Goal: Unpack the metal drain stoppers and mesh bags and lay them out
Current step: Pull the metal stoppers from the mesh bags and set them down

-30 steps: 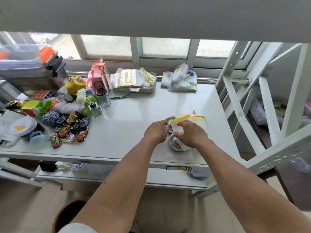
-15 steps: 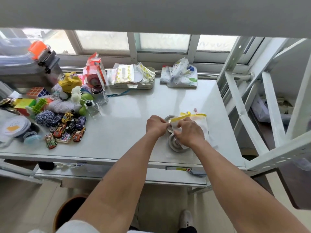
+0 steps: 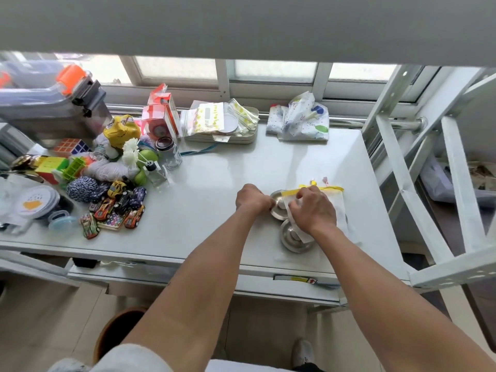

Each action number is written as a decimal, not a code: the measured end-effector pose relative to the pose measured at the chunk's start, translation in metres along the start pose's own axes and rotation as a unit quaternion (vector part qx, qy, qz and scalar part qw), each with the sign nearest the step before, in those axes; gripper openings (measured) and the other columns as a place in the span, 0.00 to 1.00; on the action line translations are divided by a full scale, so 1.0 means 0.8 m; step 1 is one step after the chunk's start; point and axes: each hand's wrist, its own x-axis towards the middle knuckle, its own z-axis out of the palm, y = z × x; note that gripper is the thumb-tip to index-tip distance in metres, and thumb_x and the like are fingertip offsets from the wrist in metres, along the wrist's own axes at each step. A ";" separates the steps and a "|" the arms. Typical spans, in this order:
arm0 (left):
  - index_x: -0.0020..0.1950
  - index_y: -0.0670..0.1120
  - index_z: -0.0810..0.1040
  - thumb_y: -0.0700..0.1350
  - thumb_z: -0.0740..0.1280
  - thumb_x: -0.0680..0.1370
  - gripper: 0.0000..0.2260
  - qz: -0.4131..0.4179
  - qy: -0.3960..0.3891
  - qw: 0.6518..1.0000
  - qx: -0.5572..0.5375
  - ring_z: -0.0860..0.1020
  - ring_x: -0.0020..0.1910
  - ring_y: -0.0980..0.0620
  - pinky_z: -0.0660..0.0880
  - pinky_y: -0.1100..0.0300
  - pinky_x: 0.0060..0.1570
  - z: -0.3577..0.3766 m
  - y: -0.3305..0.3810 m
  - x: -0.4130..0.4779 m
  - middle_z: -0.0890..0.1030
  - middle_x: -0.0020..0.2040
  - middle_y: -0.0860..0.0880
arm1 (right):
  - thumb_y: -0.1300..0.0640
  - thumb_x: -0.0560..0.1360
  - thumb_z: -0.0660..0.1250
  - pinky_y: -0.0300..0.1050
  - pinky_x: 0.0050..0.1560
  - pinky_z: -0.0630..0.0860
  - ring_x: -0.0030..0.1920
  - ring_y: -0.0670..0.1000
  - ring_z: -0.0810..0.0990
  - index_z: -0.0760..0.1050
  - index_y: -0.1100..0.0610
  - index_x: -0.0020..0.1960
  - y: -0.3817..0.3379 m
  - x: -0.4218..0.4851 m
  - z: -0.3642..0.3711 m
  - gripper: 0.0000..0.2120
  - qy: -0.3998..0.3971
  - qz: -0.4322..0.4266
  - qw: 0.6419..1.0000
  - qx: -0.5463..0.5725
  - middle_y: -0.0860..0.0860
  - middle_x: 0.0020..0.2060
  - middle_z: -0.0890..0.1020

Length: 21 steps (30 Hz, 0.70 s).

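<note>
With both hands over the worktop, left hand clenched beside a stopper, right hand grasping the mesh bag, second stopper just nearer.

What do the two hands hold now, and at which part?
Both hands pinch the white mesh bag at its near-left edge, over the metal drain stoppers; exact finger contact is hidden.
</note>
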 end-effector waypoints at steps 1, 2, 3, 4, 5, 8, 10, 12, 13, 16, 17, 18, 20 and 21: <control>0.43 0.41 0.84 0.45 0.76 0.60 0.15 -0.008 0.006 1.000 -0.004 0.85 0.43 0.49 0.80 0.60 0.40 -0.007 -0.002 0.007 0.85 0.40 0.45 | 0.49 0.75 0.60 0.53 0.55 0.74 0.58 0.59 0.75 0.77 0.57 0.55 0.001 0.002 0.000 0.15 -0.001 0.003 1.000 0.005 0.56 0.58 0.77; 0.42 0.41 0.84 0.45 0.75 0.58 0.16 -0.016 0.011 1.000 -0.013 0.85 0.41 0.49 0.82 0.59 0.42 -0.016 -0.003 0.014 0.86 0.38 0.45 | 0.50 0.75 0.60 0.53 0.55 0.74 0.58 0.59 0.75 0.77 0.57 0.55 0.003 0.004 0.000 0.15 -0.003 0.004 1.000 0.007 0.56 0.58 0.77; 0.42 0.41 0.84 0.45 0.76 0.57 0.16 -0.022 0.017 0.999 -0.029 0.85 0.40 0.49 0.83 0.56 0.44 -0.025 -0.005 0.022 0.86 0.37 0.45 | 0.50 0.75 0.60 0.52 0.55 0.74 0.58 0.59 0.76 0.77 0.57 0.55 0.004 0.005 0.001 0.15 -0.004 0.003 1.000 0.006 0.56 0.58 0.77; 0.43 0.40 0.84 0.43 0.77 0.58 0.16 -0.032 0.027 0.998 -0.050 0.86 0.39 0.49 0.84 0.54 0.45 -0.036 -0.006 0.027 0.85 0.36 0.44 | 0.51 0.75 0.60 0.52 0.55 0.74 0.58 0.59 0.76 0.77 0.57 0.55 0.006 0.006 0.002 0.15 -0.004 0.001 1.000 0.005 0.56 0.58 0.78; 0.44 0.38 0.83 0.41 0.78 0.58 0.16 -0.045 0.040 0.995 -0.077 0.86 0.37 0.49 0.84 0.53 0.44 -0.048 -0.008 0.033 0.85 0.35 0.43 | 0.51 0.76 0.60 0.51 0.55 0.74 0.58 0.59 0.76 0.77 0.57 0.55 0.007 0.007 0.003 0.15 -0.003 0.000 1.000 0.004 0.56 0.58 0.78; 0.48 0.38 0.81 0.38 0.78 0.61 0.17 -0.088 0.082 0.981 -0.150 0.83 0.29 0.50 0.84 0.57 0.38 -0.076 -0.016 0.049 0.85 0.34 0.43 | 0.51 0.76 0.60 0.51 0.57 0.73 0.58 0.59 0.75 0.78 0.57 0.54 0.008 0.010 0.006 0.14 -0.004 -0.002 1.000 -0.004 0.55 0.57 0.78; 0.51 0.39 0.79 0.38 0.75 0.63 0.18 -0.115 0.100 0.975 -0.162 0.83 0.27 0.51 0.83 0.59 0.37 -0.084 -0.021 0.054 0.84 0.34 0.43 | 0.52 0.76 0.60 0.51 0.57 0.72 0.58 0.59 0.75 0.78 0.57 0.54 0.009 0.013 0.008 0.14 -0.005 -0.003 1.000 -0.009 0.55 0.57 0.78; 0.53 0.40 0.78 0.38 0.74 0.62 0.19 -0.130 0.112 0.971 -0.165 0.84 0.29 0.52 0.83 0.57 0.40 -0.084 -0.027 0.061 0.84 0.31 0.44 | 0.52 0.75 0.60 0.51 0.58 0.72 0.58 0.59 0.75 0.78 0.57 0.54 0.010 0.016 0.008 0.13 -0.003 -0.008 1.000 -0.013 0.56 0.57 0.78; 0.53 0.40 0.78 0.37 0.74 0.63 0.19 -0.133 0.110 0.971 -0.168 0.83 0.28 0.52 0.83 0.58 0.40 -0.081 -0.030 0.066 0.83 0.29 0.45 | 0.52 0.75 0.60 0.51 0.58 0.72 0.58 0.59 0.75 0.78 0.57 0.54 0.010 0.017 0.008 0.13 -0.004 -0.009 1.000 -0.015 0.56 0.57 0.79; 0.52 0.40 0.80 0.40 0.75 0.59 0.22 -0.141 0.116 0.966 -0.181 0.84 0.33 0.50 0.83 0.58 0.41 -0.074 -0.034 0.076 0.86 0.37 0.44 | 0.53 0.75 0.60 0.51 0.58 0.72 0.58 0.59 0.75 0.78 0.57 0.54 0.010 0.021 0.007 0.13 -0.010 -0.006 1.000 -0.018 0.56 0.57 0.78; 0.52 0.40 0.80 0.42 0.76 0.57 0.24 -0.139 0.123 0.966 -0.178 0.85 0.38 0.49 0.82 0.59 0.43 -0.074 -0.033 0.077 0.86 0.42 0.44 | 0.53 0.75 0.60 0.51 0.58 0.72 0.59 0.59 0.75 0.78 0.57 0.54 0.010 0.022 0.007 0.13 -0.011 -0.006 1.000 -0.016 0.56 0.57 0.78; 0.54 0.41 0.81 0.44 0.77 0.57 0.25 -0.126 0.128 0.970 -0.163 0.84 0.44 0.48 0.79 0.61 0.46 -0.074 -0.030 0.072 0.86 0.48 0.45 | 0.53 0.75 0.60 0.51 0.58 0.72 0.59 0.59 0.74 0.78 0.57 0.54 0.010 0.024 0.007 0.13 -0.011 -0.006 1.000 -0.014 0.56 0.57 0.78; 0.58 0.43 0.79 0.47 0.76 0.67 0.21 -0.050 0.167 0.981 -0.082 0.81 0.53 0.46 0.71 0.63 0.47 -0.070 -0.022 0.051 0.82 0.54 0.47 | 0.52 0.75 0.60 0.51 0.59 0.72 0.59 0.59 0.74 0.78 0.57 0.54 0.009 0.026 0.006 0.13 -0.012 -0.005 1.000 -0.008 0.56 0.57 0.78; 0.57 0.44 0.79 0.48 0.73 0.70 0.18 0.013 0.191 0.981 -0.021 0.80 0.54 0.45 0.70 0.61 0.47 -0.066 -0.018 0.040 0.81 0.55 0.46 | 0.52 0.75 0.60 0.52 0.59 0.72 0.60 0.59 0.74 0.78 0.57 0.55 0.010 0.027 0.006 0.14 -0.015 -0.003 1.000 -0.006 0.57 0.57 0.78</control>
